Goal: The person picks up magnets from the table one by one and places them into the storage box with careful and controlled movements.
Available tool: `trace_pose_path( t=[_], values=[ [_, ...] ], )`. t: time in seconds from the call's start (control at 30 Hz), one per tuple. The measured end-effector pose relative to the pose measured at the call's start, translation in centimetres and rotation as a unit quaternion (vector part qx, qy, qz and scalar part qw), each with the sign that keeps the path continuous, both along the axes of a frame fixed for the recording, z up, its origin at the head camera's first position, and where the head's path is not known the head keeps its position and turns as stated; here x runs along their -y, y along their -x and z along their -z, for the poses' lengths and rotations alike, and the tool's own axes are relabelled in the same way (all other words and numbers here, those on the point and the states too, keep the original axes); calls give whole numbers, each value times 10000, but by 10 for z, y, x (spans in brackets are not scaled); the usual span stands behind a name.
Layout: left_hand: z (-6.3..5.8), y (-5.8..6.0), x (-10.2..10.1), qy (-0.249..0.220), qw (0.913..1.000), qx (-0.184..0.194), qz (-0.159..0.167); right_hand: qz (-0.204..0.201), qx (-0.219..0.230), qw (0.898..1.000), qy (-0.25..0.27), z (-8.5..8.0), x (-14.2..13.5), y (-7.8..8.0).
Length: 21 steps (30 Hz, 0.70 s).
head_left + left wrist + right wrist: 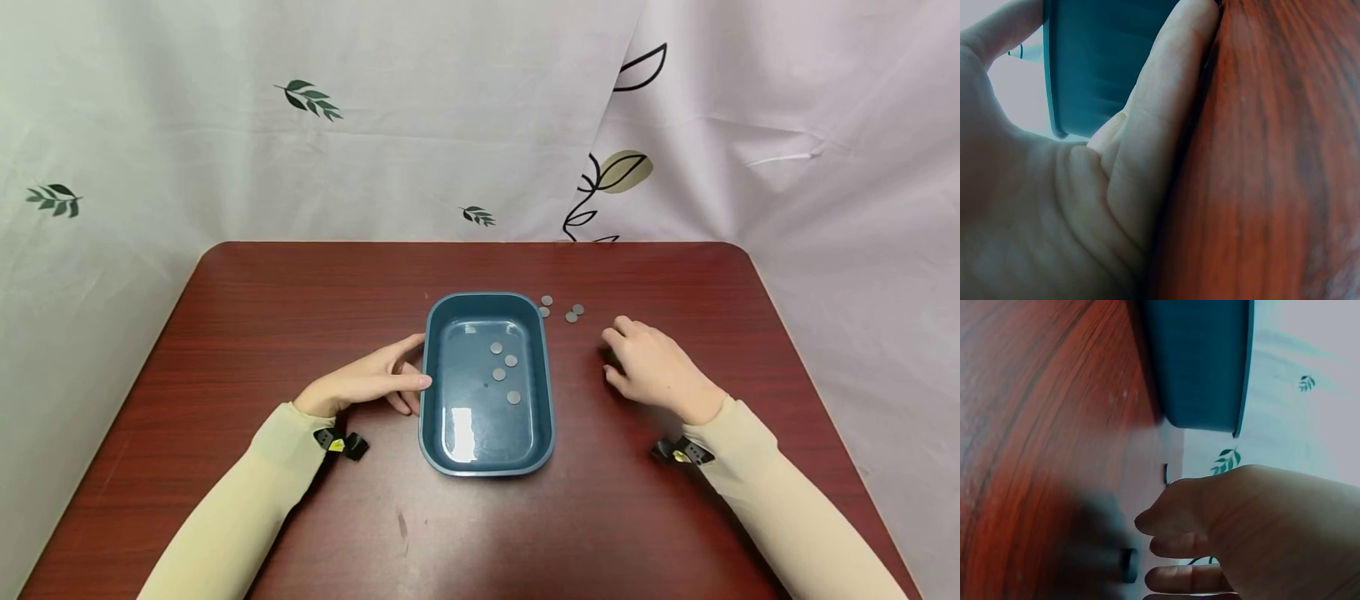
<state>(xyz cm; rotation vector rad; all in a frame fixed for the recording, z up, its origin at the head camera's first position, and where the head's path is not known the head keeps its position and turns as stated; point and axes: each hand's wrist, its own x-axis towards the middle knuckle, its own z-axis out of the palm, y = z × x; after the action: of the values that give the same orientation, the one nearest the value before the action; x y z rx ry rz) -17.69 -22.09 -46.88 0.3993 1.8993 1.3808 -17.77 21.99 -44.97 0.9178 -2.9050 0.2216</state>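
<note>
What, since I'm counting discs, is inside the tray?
Four grey discs lie apart in the tray; whatever is directly beneath each one is hidden.

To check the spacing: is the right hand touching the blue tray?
Apart: the head view shows tabletop between the right hand and the blue tray.

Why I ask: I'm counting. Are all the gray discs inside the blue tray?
No, four gray discs lie on the table by the far right corner of the blue tray.

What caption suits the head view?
Left hand touching a blue tray of four coin-like discs; right hand near loose discs.
</note>
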Motion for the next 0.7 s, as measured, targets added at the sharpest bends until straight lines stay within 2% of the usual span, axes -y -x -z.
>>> trace_pose_path(
  t=[0.4, 0.7],
  values=[
    [1, 0, 0, -25, 10000, 21, -29, 302, 211, 9992, -126, 2, -1, 8],
    [0, 0, -1, -32, 10000, 5, -17, 318, 296, 9989, 190, 3, -1, 9]
  ],
)
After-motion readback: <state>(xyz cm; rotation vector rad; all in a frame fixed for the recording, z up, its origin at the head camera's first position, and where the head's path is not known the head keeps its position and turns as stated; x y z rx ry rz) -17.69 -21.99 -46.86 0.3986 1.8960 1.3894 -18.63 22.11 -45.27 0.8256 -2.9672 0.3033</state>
